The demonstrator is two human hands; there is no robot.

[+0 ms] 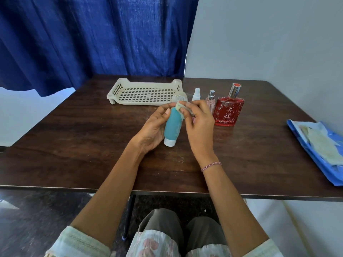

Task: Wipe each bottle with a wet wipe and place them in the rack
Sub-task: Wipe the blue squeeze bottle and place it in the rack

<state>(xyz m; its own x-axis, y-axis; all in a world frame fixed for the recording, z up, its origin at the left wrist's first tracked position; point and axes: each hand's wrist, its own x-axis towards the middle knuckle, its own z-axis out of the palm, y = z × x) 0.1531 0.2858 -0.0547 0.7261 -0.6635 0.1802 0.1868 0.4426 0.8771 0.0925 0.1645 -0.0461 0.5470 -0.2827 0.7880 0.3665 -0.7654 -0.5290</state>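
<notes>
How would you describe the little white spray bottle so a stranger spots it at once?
Find the dark wooden table, then the cream slotted rack at its far side. Right of the rack stand three upright bottles: the white spray bottle is the leftmost, plain white, unlike the pink bottle and the big red perfume bottle.

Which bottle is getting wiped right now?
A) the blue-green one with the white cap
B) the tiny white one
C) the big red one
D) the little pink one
A: the left hand holds the blue-green bottle while the right hand pinches the wet wipe against its top; the red bottle stands untouched on the table.
</notes>
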